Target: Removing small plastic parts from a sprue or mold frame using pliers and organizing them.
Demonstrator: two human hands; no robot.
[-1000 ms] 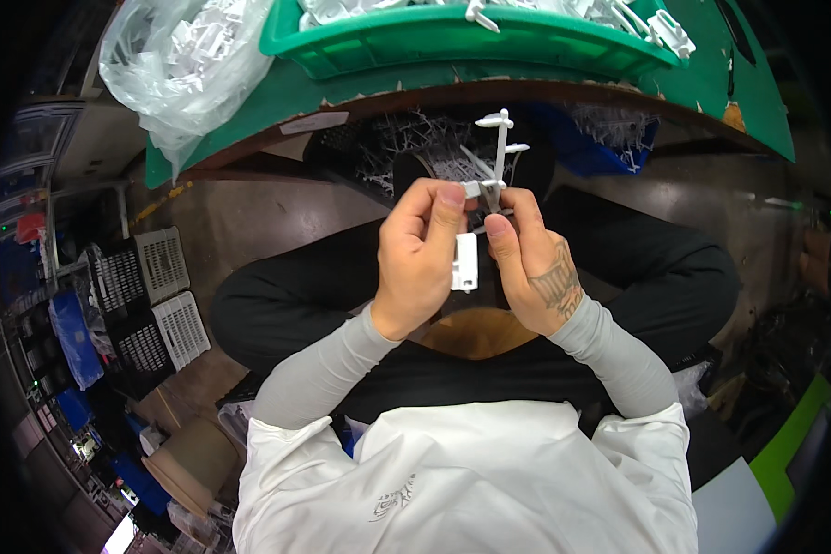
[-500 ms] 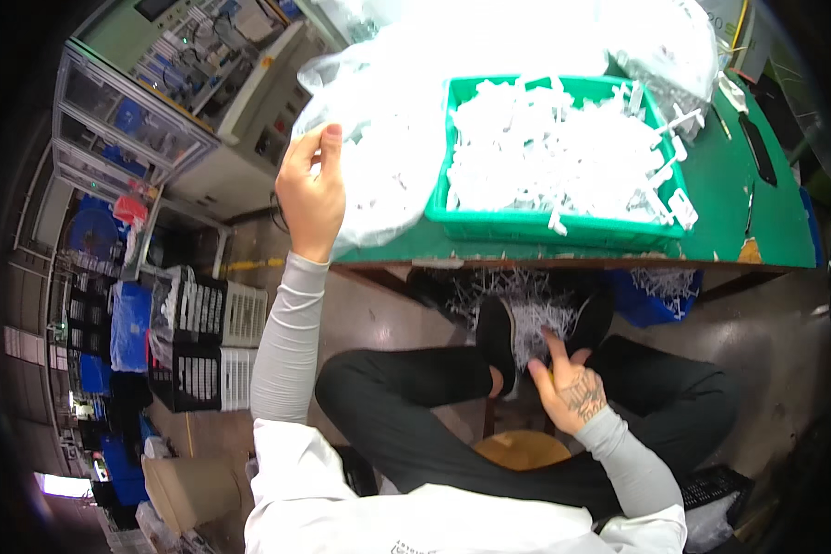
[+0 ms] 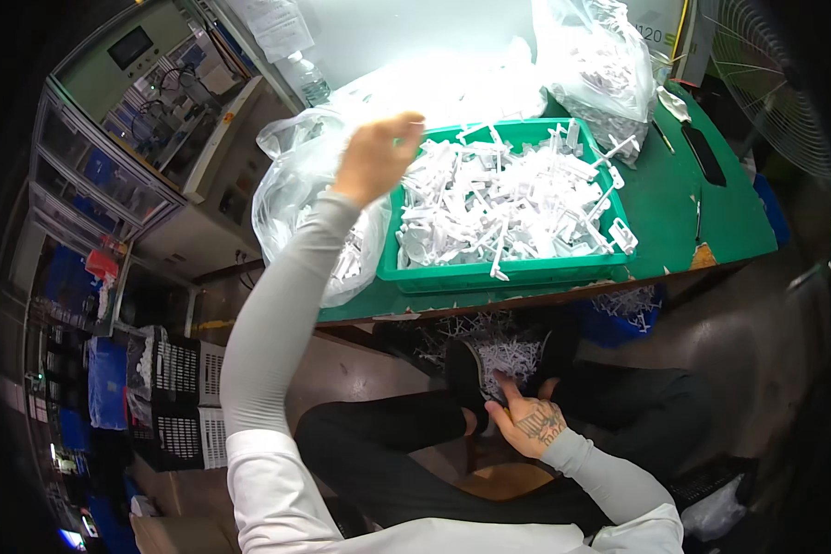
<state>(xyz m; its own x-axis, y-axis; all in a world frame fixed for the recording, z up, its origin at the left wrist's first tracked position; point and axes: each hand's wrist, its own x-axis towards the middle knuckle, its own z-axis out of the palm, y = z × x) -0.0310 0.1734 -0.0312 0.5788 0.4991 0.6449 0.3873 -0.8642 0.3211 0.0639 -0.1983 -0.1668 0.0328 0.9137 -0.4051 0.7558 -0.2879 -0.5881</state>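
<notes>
My left hand [image 3: 377, 159] is over the left rim of a green tray [image 3: 508, 275], its fingers smeared by motion and pointing right. Whether they hold anything cannot be made out. White plastic parts [image 3: 503, 198], many with thin stems, are heaped in the tray. Low above my lap, my right hand [image 3: 531, 423] is closed, back upward. A bit of something yellow [image 3: 507, 412] shows by its thumb; the rest is hidden under the hand. Below it, between my shoes, lies a pile of thin white plastic scraps [image 3: 510, 362].
Clear plastic bags [image 3: 282, 189] of white parts lie left of the tray; another bag [image 3: 596, 69] stands behind. A black-handled tool [image 3: 704, 155] rests on the green table [image 3: 725, 226]. A fan [image 3: 771, 83] stands at right, and a blue container [image 3: 623, 323] of scraps sits underneath.
My left hand has moved right, from above the plastic bag to the tray's left side. The view has shifted, so the table sits lower in it. My right hand stays low over my lap.
</notes>
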